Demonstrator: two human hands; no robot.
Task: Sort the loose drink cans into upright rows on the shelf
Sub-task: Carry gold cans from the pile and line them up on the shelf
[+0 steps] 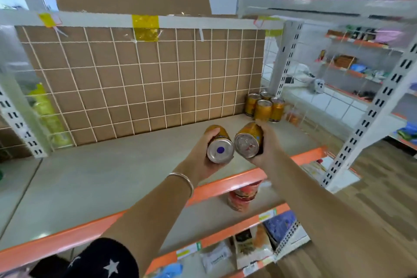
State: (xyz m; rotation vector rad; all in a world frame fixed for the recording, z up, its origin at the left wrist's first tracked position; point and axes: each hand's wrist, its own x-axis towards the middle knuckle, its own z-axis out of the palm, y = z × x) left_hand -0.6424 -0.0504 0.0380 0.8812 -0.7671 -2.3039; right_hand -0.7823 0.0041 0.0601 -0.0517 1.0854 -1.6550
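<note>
**Two cans held over the shelf**

Our left hand (201, 157) grips a gold can (220, 145) and our right hand (269, 142) grips a second can (247, 142). They sit side by side above the shelf (101, 171). Beyond them, four upright cans (263, 107) cluster in its back right corner.

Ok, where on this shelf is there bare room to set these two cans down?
The shelf is bare leftwards from the four upright gold cans in its back right corner to the left post, between the wire grid back and orange front edge. Only that corner is crowded.
</note>
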